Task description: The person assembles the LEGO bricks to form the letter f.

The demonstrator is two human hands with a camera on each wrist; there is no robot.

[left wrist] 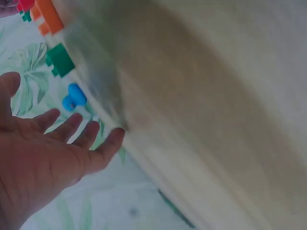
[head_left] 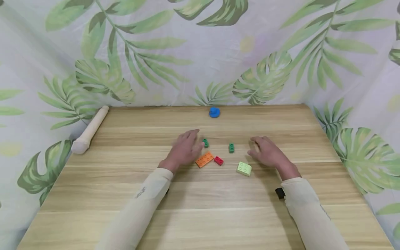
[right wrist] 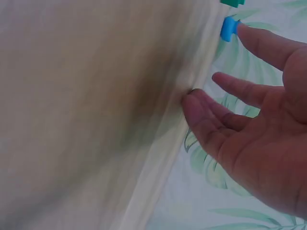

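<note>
My left hand [head_left: 183, 150] hovers with fingers spread just left of a green toy brick [head_left: 205, 143], its thumb near that brick and an orange brick [head_left: 204, 159]. Whether the thumb touches the green one I cannot tell. In the left wrist view, the palm [left wrist: 43, 167] holds nothing. A small red brick [head_left: 218, 160] lies beside the orange one, and a second green brick [head_left: 231, 148] stands further right. My right hand [head_left: 269, 152], fingers loosely bent and holding nothing, is to the right of a pale green brick [head_left: 244, 168] with a curved side.
At the back of the wooden table [head_left: 218, 215] lies a small round blue object [head_left: 214, 112]. A pale, long-handled thing with a thick end [head_left: 90, 130] lies along the left edge. Leaf-patterned cloth [head_left: 212, 52] hangs behind and beside the table.
</note>
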